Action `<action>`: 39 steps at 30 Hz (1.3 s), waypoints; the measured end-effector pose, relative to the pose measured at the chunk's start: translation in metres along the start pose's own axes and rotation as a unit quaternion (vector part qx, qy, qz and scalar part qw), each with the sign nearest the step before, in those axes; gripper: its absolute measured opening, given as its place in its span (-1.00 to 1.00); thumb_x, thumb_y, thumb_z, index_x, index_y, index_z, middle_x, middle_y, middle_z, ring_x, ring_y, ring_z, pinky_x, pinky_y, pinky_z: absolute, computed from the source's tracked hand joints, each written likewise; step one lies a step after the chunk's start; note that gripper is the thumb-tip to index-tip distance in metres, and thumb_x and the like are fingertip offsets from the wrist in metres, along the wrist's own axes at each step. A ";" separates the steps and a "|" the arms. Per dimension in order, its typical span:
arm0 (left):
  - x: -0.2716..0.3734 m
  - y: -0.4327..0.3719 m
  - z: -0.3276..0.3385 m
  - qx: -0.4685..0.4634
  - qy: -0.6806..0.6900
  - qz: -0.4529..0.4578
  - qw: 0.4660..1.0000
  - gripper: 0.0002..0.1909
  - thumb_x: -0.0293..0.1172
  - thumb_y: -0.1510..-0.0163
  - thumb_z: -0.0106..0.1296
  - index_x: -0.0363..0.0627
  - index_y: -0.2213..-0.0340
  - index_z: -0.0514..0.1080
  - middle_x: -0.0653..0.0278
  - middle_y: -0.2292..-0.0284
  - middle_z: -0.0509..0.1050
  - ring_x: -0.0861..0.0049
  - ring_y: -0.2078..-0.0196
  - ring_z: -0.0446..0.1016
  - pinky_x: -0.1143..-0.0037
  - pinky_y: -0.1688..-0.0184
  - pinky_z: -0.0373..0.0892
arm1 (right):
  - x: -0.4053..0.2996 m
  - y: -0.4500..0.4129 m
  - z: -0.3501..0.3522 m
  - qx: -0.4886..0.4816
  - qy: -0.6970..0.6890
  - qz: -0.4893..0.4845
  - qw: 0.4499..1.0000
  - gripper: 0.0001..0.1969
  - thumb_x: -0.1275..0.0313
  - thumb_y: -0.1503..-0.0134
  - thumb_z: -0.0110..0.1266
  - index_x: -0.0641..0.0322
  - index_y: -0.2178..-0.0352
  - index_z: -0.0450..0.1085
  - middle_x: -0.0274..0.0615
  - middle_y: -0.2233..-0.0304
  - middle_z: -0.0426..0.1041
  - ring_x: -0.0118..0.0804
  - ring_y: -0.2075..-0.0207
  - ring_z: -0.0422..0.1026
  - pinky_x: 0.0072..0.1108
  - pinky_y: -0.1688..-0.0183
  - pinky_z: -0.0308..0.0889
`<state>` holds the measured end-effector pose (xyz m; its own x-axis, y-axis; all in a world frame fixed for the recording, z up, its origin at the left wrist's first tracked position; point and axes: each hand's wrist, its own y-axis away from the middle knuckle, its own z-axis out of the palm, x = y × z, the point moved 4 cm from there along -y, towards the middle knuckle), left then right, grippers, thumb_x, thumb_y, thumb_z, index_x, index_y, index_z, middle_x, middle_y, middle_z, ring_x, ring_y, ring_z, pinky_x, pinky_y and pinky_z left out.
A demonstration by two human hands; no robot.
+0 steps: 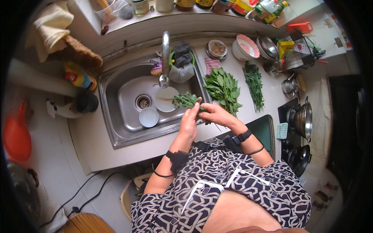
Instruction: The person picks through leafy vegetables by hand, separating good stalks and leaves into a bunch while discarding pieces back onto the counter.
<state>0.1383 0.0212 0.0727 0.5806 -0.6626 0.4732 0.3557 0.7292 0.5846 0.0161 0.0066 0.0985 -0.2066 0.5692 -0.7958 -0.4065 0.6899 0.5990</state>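
Note:
My left hand is closed around a small bunch of leafy greens above the right front edge of the steel sink. At the stem end of that bunch, my right hand pinches the greens with its fingers. Leaf tips point left, over a white plate in the sink; a small pale bowl sits beside it near the drain. On the counter just right of the sink lies a pile of broad-leaved greens, and further right a bunch of thin-leaved greens.
The faucet arches over the sink, beside a green-rimmed basket holding dark scrubbers. Bowls stand along the back. At right is a stove with a steel pot. A detergent bottle and a spray bottle stand left.

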 end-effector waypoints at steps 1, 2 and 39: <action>0.003 0.000 0.002 -0.005 0.010 0.007 1.000 -0.62 -0.15 -0.18 -0.06 -0.19 0.12 0.39 0.32 0.31 0.47 0.67 0.38 0.39 0.60 0.32 0.31 | 0.000 0.002 -0.001 -0.011 -0.016 0.009 1.000 -0.76 0.45 -0.14 -0.02 0.26 0.15 0.34 -0.41 0.46 0.39 -0.63 0.45 0.30 -0.71 0.42 0.26; 0.004 0.000 0.002 -0.002 0.009 0.012 1.000 -0.65 -0.15 -0.18 -0.06 -0.18 0.17 0.43 0.34 0.35 0.49 0.67 0.39 0.41 0.60 0.30 0.32 | -0.002 0.005 -0.002 0.005 -0.037 0.010 0.999 -0.73 0.47 -0.13 0.00 0.27 0.11 0.33 -0.38 0.39 0.40 -0.63 0.44 0.30 -0.71 0.41 0.26; -0.127 -0.025 0.124 0.034 -0.098 -0.061 0.993 -0.60 -0.22 -0.18 -0.10 -0.13 0.00 0.28 0.29 0.15 0.42 0.60 0.18 0.41 0.57 0.19 0.36 | 0.104 0.177 -0.273 0.252 -0.226 -0.085 0.937 -0.63 0.48 -0.12 0.05 0.37 0.03 0.28 -0.35 0.37 0.44 -0.59 0.41 0.39 -0.74 0.43 0.30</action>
<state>-0.0352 0.0662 0.0794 0.3796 -0.7706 0.5119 0.3606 0.6328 0.6852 -0.3198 0.0657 0.0976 0.2669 0.4846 -0.8331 0.0952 0.8469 0.5231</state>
